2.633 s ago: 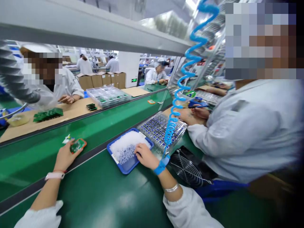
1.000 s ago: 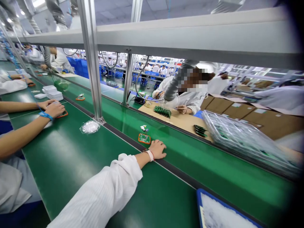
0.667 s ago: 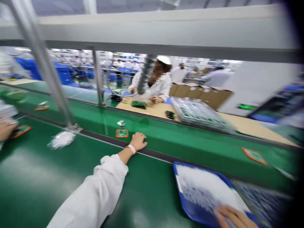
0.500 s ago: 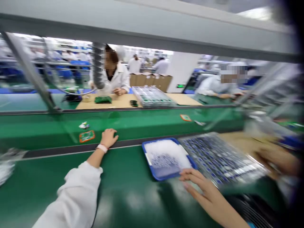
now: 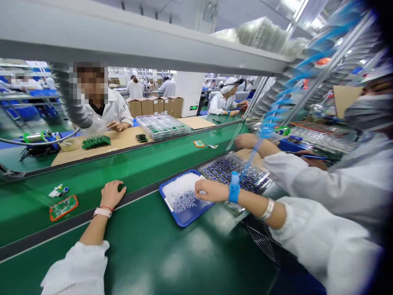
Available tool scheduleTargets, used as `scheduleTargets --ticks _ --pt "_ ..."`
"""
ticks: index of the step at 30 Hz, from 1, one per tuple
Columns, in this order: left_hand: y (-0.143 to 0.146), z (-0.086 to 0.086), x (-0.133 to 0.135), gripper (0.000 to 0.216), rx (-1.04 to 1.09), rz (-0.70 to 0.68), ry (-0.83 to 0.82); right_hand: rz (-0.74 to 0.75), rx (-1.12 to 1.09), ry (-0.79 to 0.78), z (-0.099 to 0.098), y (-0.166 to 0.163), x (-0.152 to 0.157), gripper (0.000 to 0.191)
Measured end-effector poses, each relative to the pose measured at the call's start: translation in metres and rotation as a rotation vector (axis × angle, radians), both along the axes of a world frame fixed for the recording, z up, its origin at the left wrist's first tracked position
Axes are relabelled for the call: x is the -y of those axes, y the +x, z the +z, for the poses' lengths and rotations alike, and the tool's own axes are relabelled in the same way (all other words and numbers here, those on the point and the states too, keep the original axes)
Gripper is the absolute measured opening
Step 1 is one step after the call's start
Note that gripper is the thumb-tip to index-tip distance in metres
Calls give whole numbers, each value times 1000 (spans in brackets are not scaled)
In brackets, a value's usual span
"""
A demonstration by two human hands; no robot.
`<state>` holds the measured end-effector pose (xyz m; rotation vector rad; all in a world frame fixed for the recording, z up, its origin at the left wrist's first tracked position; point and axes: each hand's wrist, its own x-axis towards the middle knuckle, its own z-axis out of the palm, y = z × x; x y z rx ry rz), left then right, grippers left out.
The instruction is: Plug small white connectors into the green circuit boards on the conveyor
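My left hand (image 5: 112, 195) rests on the dark edge of the green conveyor belt, palm down, fingers apart and nothing in it. To its left on the belt lie an orange-framed circuit board (image 5: 64, 207) and a small white part with wires (image 5: 57, 190). Over the right side of a blue tray (image 5: 192, 216) is my right hand (image 5: 211, 190), its fingers curled together; whatever they hold, if anything, is hidden. The tray bears a heap of small white translucent pieces (image 5: 184, 186). A blue wrist strap (image 5: 234, 187) with a coiled cord circles my right wrist.
Clear trays of blue-and-silver parts (image 5: 227, 168) stand beside the blue tray. A co-worker's arm (image 5: 260, 147) reaches in from the right. Across the belt, another person sits behind green boards (image 5: 96, 141) and a clear compartment tray (image 5: 162, 126). A grey beam (image 5: 147, 45) crosses overhead.
The view has swung right. My right hand has moved from the tray's near corner to above its right side, and its spread fingers have curled. My left hand stays at the belt edge.
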<state>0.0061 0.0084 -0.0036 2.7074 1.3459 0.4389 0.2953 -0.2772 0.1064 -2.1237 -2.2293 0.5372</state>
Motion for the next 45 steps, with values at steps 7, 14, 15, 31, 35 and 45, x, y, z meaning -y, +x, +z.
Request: scheduleTargets --ticks 7,14,15,31,35,45 --pt "1 -2 -3 34 -12 -4 -9 45 94 -27 -22 0 -5 21" --pt "1 -1 -5 37 -27 -34 -3 -16 137 -151 -22 1 -2 20" --pt "1 -1 -6 37 -29 -36 0 -20 150 -146 -23 1 -3 20" --pt "1 -2 -4 39 -22 -40 13 -263 462 -160 -20 5 -1 29" --pt "0 -2 -4 38 -12 -33 5 -256 468 -155 -18 3 0 28" --pt "0 0 -5 41 -52 -48 13 -257 409 -216 -24 7 -2 36"
